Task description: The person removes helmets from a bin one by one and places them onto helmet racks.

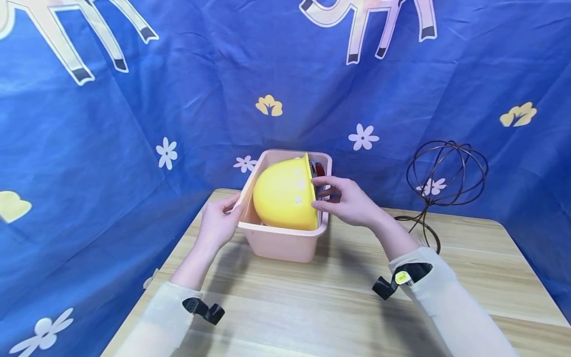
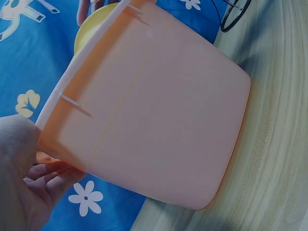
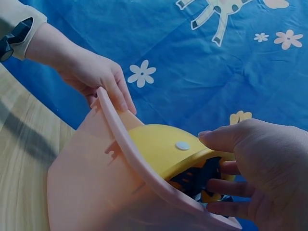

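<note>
A pink plastic bin point(image 1: 281, 246) stands on the table near the back, and a yellow hard hat point(image 1: 283, 193) lies on its side in it. The hat's open side faces right, with dark straps point(image 3: 192, 180) showing inside. My left hand point(image 1: 218, 218) pinches the bin's left rim, thumb on one side and fingers underneath. At the hat's brim is my right hand point(image 1: 350, 201), its thumb at the outer edge and its other fingers curled into the hat's opening. Part of something red point(image 1: 319, 169) shows beside the brim; most of it is hidden.
A brown wire whisk-shaped stand point(image 1: 428, 198) is at the back right of the wooden table point(image 1: 285, 307). Behind the table hangs a blue patterned cloth point(image 1: 214, 99), close to the bin's back.
</note>
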`<state>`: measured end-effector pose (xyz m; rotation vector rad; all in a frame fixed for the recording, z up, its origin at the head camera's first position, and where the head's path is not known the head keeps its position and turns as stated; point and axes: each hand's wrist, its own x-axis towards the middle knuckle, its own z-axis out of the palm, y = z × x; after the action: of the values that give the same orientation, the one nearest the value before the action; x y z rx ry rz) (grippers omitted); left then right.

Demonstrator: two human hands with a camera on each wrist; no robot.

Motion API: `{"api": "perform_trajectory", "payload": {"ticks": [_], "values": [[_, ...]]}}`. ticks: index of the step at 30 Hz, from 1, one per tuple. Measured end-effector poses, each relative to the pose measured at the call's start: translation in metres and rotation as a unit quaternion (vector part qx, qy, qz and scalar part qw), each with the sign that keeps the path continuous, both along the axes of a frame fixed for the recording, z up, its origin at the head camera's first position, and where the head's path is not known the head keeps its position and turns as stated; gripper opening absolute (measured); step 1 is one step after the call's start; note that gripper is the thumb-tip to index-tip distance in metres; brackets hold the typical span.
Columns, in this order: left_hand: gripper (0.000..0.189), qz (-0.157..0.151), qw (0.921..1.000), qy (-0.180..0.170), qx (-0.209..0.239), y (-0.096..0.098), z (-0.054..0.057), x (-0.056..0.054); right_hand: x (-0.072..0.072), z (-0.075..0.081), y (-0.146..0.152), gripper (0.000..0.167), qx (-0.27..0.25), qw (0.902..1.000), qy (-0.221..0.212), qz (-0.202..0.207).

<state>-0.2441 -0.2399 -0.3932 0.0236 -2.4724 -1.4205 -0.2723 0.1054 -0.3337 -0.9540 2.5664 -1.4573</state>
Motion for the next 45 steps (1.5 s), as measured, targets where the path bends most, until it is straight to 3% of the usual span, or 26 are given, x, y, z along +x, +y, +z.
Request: {"api": "perform_trajectory", "payload": {"ticks": [9,41,45], "values": [[0.043,-0.001,0.9999,-0.003,0.010,0.000,-0.001,0.000,-0.003,0.001,-0.010,0.052,0.020,0.9997,0.008,0.012],[0.043,-0.001,0.9998,0.004,0.018,0.000,-0.005,0.001,-0.012,0.001,-0.044,0.069,0.071,0.9961,0.013,-0.052],[0.043,0.002,0.9998,0.003,0.019,-0.001,-0.005,0.002,-0.012,0.003,-0.048,0.071,0.077,0.9961,0.006,-0.042]]}}
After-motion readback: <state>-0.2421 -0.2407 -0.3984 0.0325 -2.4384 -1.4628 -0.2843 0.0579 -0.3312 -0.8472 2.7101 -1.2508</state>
